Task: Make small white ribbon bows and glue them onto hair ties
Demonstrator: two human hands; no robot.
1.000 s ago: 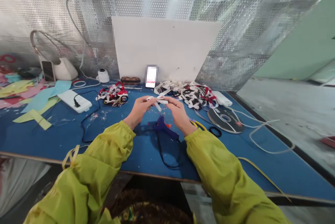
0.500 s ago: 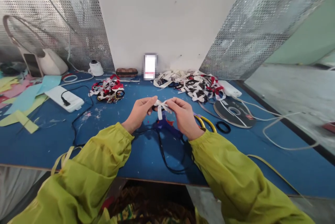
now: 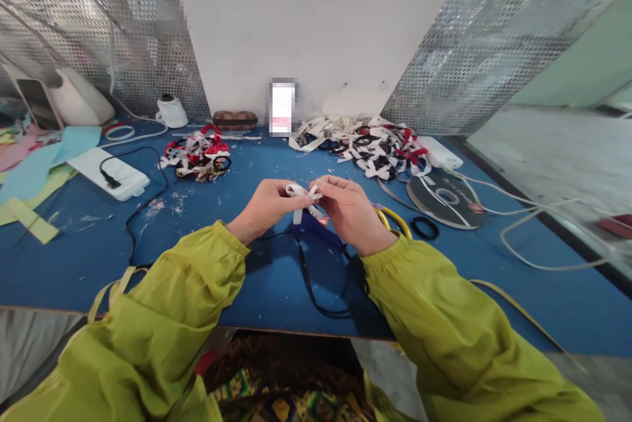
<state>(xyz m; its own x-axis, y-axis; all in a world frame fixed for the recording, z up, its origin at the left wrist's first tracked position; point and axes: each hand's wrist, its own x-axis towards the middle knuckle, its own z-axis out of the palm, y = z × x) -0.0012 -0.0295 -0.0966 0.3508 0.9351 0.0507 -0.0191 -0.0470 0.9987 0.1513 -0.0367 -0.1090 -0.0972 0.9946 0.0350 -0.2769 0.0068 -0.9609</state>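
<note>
My left hand (image 3: 265, 207) and my right hand (image 3: 347, 210) meet above the middle of the blue table (image 3: 89, 257), both in yellow-green sleeves. Together they pinch a small white ribbon bow (image 3: 302, 197), fingers closed on its loops, one tail hanging down. Under the hands lies a blue glue gun (image 3: 316, 228) with its black cord (image 3: 311, 284) looping toward me. A pile of finished bows on hair ties (image 3: 200, 157) lies at the back left, a larger pile (image 3: 368, 149) at the back right.
A white power strip (image 3: 111, 173) with a black plug lies at the left, beside coloured paper sheets (image 3: 34, 175). A black ribbon spool (image 3: 447, 199), a black hair tie (image 3: 424, 228), yellow scissors handles (image 3: 395, 219) and white cables (image 3: 533, 237) are at the right. A white board and perforated metal screens back the table.
The view has tilted down and moved nearer the table. The ribbon strip between my hands has been folded into a compact bow, and my hands have come closer together.
</note>
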